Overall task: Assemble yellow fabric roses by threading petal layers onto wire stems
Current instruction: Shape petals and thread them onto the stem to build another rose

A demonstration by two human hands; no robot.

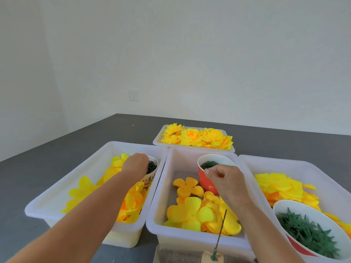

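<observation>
Looking down: I've got four white bins on a dark table, both hands out over the near ones.
Left hand (135, 165): fingertips dipped into the cream cup (151, 178) in the left bin (57, 179), down among small dark green bits. Fingers curl downward, but I can't tell if they've actually grabbed anything, the knuckles hide it.
Right hand (226, 180): fingers curled in, thumb and forefinger pinched together right at the rim of the red cup (206, 182) in the middle bin (171, 186). Whatever's in the pinch is too small for me to make out.
Rings (209, 164): green loops heaped in the red cup, just beyond the right fingertips.
Petals (191, 211): loose yellow layers in the middle bin, just below the right wrist; more under the left forearm and off to the right of the right hand.
Stem (220, 234): thin wire standing upright in a block at the near edge, close to me, well short of either hand's fingers.
Roses (197, 136): finished ones in the far bin, well past both hands.
Bowl (296, 207): green spiky calyx pieces, in the right bin.
</observation>
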